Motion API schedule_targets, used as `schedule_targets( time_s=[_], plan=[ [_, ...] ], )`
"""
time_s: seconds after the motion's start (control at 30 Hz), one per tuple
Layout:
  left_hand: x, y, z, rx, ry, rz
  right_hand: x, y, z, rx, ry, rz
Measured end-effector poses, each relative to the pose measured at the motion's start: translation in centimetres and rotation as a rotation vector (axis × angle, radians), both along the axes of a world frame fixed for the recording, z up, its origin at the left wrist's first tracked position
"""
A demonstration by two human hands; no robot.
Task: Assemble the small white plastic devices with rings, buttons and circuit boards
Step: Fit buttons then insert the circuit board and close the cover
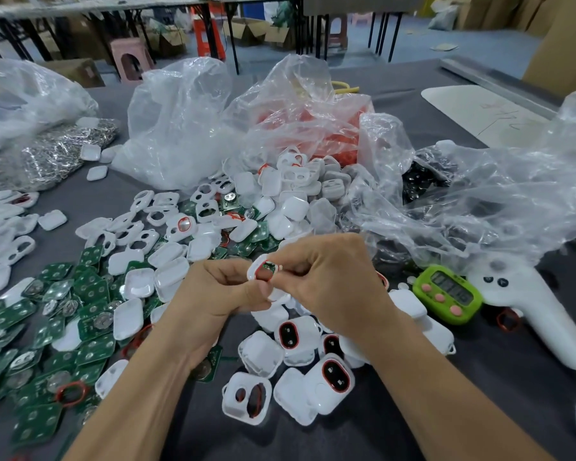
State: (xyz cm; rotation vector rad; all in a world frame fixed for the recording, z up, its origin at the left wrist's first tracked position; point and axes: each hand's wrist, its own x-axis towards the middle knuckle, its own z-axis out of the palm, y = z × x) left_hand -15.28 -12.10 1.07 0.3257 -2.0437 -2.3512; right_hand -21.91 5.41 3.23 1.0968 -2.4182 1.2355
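Observation:
Both hands meet above the table's middle around one small white shell (259, 268) with a red ring and a green circuit board showing inside. My left hand (218, 291) grips it from the left with curled fingers and thumb. My right hand (326, 277) pinches it from the right. Below the hands lie assembled white devices with red rings and black buttons (330, 374), plus an empty front shell with a loose red ring (246, 395). Green circuit boards (47, 327) with coin cells cover the left side. White shells (167, 261) are heaped behind the hands.
Clear plastic bags (180, 121) stand at the back, one holding red rings (313, 128), one on the right with black buttons (426, 178). A green timer (448, 294) and a white handheld controller (539, 314) lie right. A silvery parts bag (47, 154) sits far left.

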Motion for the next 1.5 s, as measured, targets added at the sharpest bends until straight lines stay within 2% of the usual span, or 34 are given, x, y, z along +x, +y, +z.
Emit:
schedule_targets(
  time_s=[0.07, 0.2, 0.4, 0.63, 0.77, 0.9, 1.0, 1.1, 1.3, 1.5],
  plan=[
    [0.0, 0.6, -0.2, -0.033, 0.014, 0.067, 0.2, -0.3, -0.3, 0.068, 0.08, -0.043],
    [-0.3, 1.3, -0.2, -0.057, 0.045, 0.113, 0.5, -1.0, -1.2, 0.029, 0.119, -0.123],
    [-0.1, 1.6, 0.1, -0.043, 0.106, 0.103, 0.6, -1.2, -1.6, -0.036, 0.012, -0.127],
    [-0.2, 1.3, -0.5, 0.051, 0.096, 0.181, 0.8, -1.8, -1.8, -0.05, -0.24, -0.126],
    [-0.4, 1.0, -0.5, 0.109, 0.084, 0.172, 0.5, -1.5, -1.5, -0.169, -0.41, -0.033],
    [-0.3, 0.6, -0.2, 0.11, 0.049, 0.077, -0.3, -1.0, -1.2, -0.261, -0.458, -0.02],
    [-0.2, 0.3, 0.1, 0.09, 0.057, -0.007, -0.6, -0.6, -0.9, -0.373, -0.594, 0.047],
    [0.1, 0.2, 0.3, 0.042, 0.094, -0.037, -0.5, -0.6, -1.0, -0.42, -0.648, 0.073],
    [0.3, 0.2, 0.4, -0.141, 0.129, 0.038, 0.4, -1.1, -1.1, -0.421, -0.584, 0.043],
    [0.2, 0.4, 0.6, -0.162, 0.125, 0.036, 0.2, -1.1, -0.8, -0.404, -0.616, 0.039]
  ],
)
